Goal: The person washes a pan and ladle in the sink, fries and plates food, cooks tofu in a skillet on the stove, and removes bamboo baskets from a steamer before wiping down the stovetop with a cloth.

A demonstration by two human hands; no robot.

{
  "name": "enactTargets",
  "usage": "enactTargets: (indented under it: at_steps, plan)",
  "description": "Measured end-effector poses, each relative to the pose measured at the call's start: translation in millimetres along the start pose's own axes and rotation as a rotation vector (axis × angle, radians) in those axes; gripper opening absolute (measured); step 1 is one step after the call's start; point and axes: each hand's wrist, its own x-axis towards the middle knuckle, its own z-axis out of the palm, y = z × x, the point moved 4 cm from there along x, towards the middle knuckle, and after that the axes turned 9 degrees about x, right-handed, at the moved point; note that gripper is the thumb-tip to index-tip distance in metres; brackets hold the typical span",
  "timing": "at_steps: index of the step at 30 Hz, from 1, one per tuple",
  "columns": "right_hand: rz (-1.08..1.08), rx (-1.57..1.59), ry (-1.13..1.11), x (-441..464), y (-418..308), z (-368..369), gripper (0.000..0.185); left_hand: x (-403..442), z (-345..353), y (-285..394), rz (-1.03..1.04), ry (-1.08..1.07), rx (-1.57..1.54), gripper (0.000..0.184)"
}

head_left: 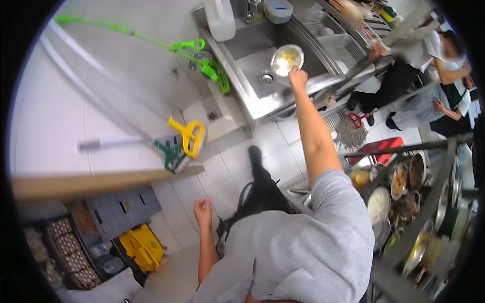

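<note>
The right hand (298, 79) has its fingers clamped on the near rim of a round bowl (298, 54), which sits just beyond them over the sink (251, 64), yellow and white matter (287, 58) inside. Left of those fingers lies the drain (266, 77); a white jug (220, 21) stands farther off, beyond and left. The left hand (203, 213), fingers curled together, hangs above the floor (217, 174); forward and left of these fingers is a yellow tool head (188, 131).

Kitchen, brt light. Floor (275, 136) = wht tile, w/ drain grate (333, 118) R of ctr. Wall (53, 118) on L also wht tile. SS sink unit (242, 96) up top, metal rack (432, 209) lwr R.
</note>
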Motion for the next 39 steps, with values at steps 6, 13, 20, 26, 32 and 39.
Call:
enactTargets:
  at_steps: [6, 13, 20, 26, 32, 39]
  plan:
    - [0.568, -0.003, -0.457, 39, 124, 215, 0.041, 87, 63, 180, -0.04, 0.042, -0.052, 0.029]
    - [0.65, -0.119, -0.834, 3, 186, 299, 0.053, 218, 251, 454, 0.469, -0.36, 0.024, 0.037]
    - [0.359, 0.132, -0.882, 38, 130, 257, 0.05, 356, 435, 613, 0.802, -0.26, 0.458, 0.075]
    - [0.637, 0.635, -0.71, 74, 23, 145, 0.032, 416, 515, 682, 1.025, -0.002, 0.814, 0.046]
    - [0.654, 0.583, -0.728, 87, 49, 223, 0.038, 464, 532, 598, -0.041, -0.729, -0.669, 0.055]
    - [0.307, 0.385, -0.658, 111, 9, 258, 0.035, 385, 539, 451, -0.049, -0.66, -0.153, 0.041]
